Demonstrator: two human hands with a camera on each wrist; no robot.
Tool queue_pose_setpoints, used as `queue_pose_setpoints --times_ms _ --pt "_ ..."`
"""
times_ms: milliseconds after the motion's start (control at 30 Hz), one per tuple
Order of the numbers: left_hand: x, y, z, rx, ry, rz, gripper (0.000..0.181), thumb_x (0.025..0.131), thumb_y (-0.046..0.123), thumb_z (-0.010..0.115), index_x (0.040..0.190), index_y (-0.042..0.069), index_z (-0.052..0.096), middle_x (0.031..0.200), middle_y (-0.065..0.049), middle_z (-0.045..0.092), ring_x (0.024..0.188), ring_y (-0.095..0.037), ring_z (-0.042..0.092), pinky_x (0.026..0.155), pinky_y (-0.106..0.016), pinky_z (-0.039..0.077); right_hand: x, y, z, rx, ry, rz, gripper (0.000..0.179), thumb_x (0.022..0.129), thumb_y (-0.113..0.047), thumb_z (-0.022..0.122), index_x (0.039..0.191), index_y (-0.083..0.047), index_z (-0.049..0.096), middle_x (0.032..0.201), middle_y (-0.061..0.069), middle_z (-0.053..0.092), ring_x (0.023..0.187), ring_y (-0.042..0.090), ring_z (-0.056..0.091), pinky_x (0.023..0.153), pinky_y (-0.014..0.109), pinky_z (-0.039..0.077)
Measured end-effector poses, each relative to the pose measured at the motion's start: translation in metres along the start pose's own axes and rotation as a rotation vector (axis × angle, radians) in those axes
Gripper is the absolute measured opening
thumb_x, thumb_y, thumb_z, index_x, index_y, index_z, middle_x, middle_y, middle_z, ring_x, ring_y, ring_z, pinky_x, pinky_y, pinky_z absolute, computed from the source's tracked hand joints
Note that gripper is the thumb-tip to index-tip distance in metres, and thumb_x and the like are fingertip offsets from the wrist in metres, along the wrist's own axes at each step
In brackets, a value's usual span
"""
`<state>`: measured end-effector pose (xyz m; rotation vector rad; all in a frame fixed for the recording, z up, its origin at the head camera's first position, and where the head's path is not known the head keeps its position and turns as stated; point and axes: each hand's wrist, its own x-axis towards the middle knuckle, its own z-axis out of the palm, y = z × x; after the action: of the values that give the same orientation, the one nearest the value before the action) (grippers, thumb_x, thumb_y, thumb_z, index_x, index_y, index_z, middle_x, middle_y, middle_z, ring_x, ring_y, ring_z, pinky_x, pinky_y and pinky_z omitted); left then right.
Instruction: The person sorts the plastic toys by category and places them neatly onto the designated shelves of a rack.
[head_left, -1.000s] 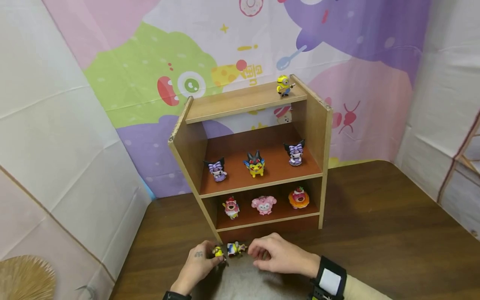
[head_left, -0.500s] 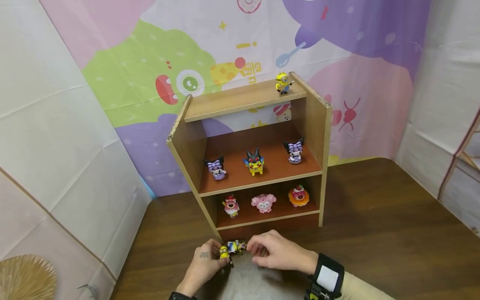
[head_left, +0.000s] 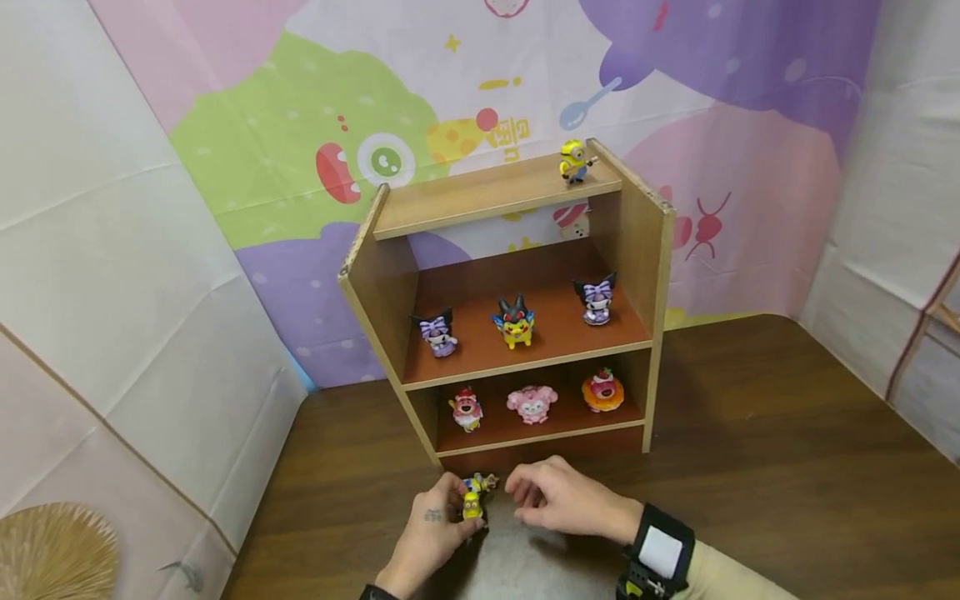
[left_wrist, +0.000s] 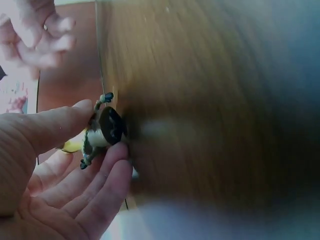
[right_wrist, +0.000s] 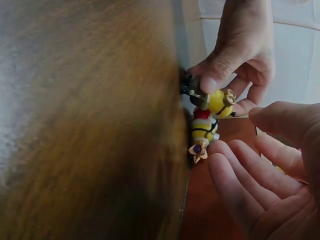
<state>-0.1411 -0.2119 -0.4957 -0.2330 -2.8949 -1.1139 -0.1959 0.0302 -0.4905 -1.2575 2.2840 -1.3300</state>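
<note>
Between thumb and fingers, my left hand [head_left: 431,531] pinches a small yellow Minion figurine [head_left: 472,505] with goggles, held upright low over the table. The right wrist view shows its dark outfit and yellow head [right_wrist: 218,102]; the left wrist view shows the dark underside of its base [left_wrist: 112,125]. Just behind it a second Minion figurine [right_wrist: 203,131] lies on its side, wearing a crown and a white and red outfit with a dark strap. My right hand [head_left: 567,502] hovers to the right of both, fingers loosely bent, holding nothing.
A wooden shelf unit [head_left: 525,358] stands right behind the hands. Its two lower shelves hold several figurines, among them a pink dog-like one [head_left: 532,404] and a yellow one with black horns [head_left: 516,323]. Another Minion [head_left: 574,162] stands on the top board. A patterned cloth [head_left: 270,167] hangs behind.
My left hand has moved to the right with the pinched Minion, which now stands in front of the lying one and partly covers it. My right hand has hardly moved.
</note>
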Motion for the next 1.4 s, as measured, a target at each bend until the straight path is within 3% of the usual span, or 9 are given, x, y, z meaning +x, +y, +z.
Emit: queue_pose_setpoints --times_ms 367,600,767,1000,1233,1400 --pt "0.0 0.017 0.024 0.024 0.031 0.111 0.04 0.073 0.004 0.089 0.097 0.01 0.058 0.081 0.0 0.07 0.071 -0.005 0.061 0.061 -0.02 0.048 0.001 0.001 0.003 -0.004 -0.002 0.121 0.023 0.091 -0.014 0.076 0.111 -0.002 0.07 0.094 0.003 0.074 0.08 -0.001 0.065 0.072 0.019 0.055" --pt "0.001 0.026 0.036 0.022 0.028 0.188 0.037 0.076 0.005 0.088 0.096 0.01 0.058 0.08 0.0 0.072 0.069 -0.002 0.059 0.058 -0.017 0.047 0.0 0.006 0.012 0.012 0.003 0.118 0.017 0.092 -0.016 0.076 0.103 -0.004 0.073 0.087 -0.004 0.074 0.074 -0.004 0.064 0.066 0.016 0.054" --pt "0.003 0.032 0.041 0.021 0.017 0.189 0.036 0.075 0.005 0.088 0.096 0.01 0.059 0.085 -0.003 0.073 0.068 -0.002 0.059 0.057 -0.017 0.047 -0.003 0.007 0.015 -0.049 0.032 0.112 0.009 0.093 -0.016 0.073 0.097 -0.008 0.073 0.079 -0.01 0.071 0.072 -0.006 0.06 0.064 0.016 0.052" --pt "0.007 0.037 0.041 -0.027 -0.046 0.19 0.032 0.079 0.003 0.085 0.1 0.007 0.06 0.089 -0.003 0.073 0.07 -0.001 0.06 0.059 -0.017 0.048 -0.008 0.008 0.009 -0.148 0.059 0.151 0.006 0.093 -0.021 0.074 0.095 -0.015 0.072 0.08 -0.015 0.07 0.081 0.0 0.056 0.075 0.023 0.042" --pt "0.006 0.038 0.037 -0.077 -0.062 0.154 0.024 0.085 -0.002 0.078 0.101 0.009 0.064 0.093 -0.006 0.074 0.08 -0.008 0.067 0.065 -0.02 0.05 -0.008 0.009 0.006 -0.055 0.022 0.124 0.009 0.093 -0.009 0.073 0.102 -0.008 0.071 0.083 -0.007 0.072 0.074 -0.004 0.062 0.066 0.017 0.052" --pt "0.009 0.038 0.037 -0.088 -0.07 0.139 0.022 0.086 -0.002 0.076 0.1 0.01 0.064 0.092 -0.007 0.075 0.08 -0.006 0.066 0.063 -0.018 0.05 -0.007 0.011 0.005 -0.018 -0.001 0.132 0.017 0.09 -0.003 0.076 0.104 -0.007 0.069 0.086 -0.003 0.073 0.075 -0.003 0.066 0.067 0.017 0.054"
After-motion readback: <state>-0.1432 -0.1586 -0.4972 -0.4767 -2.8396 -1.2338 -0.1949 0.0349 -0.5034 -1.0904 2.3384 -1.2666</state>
